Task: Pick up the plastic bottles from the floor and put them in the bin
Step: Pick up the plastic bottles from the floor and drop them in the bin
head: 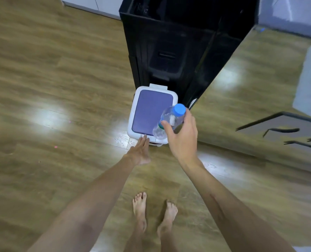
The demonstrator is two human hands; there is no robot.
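From the head view, a person looks down at a wooden floor. Their two bare feet stand on it, near the bottom of the picture.

The right hand holds a clear plastic bottle. The fingers and thumb curl around the middle of the bottle. The bottle has a blue cap, and the cap points up and away from the person. The bottle is up in the air, over the near right corner of the bin.

The bin is small and white. It has a purple lid on top, and the lid lies flat and shut. The bin sits on the floor, just in front of the feet.

The left hand reaches down to the bin with straight fingers. It holds nothing. Its fingertips touch the near edge of the bin, just below the lid.

Right behind the bin stands a tall, shiny black cabinet. The bin's back side is close up against it.
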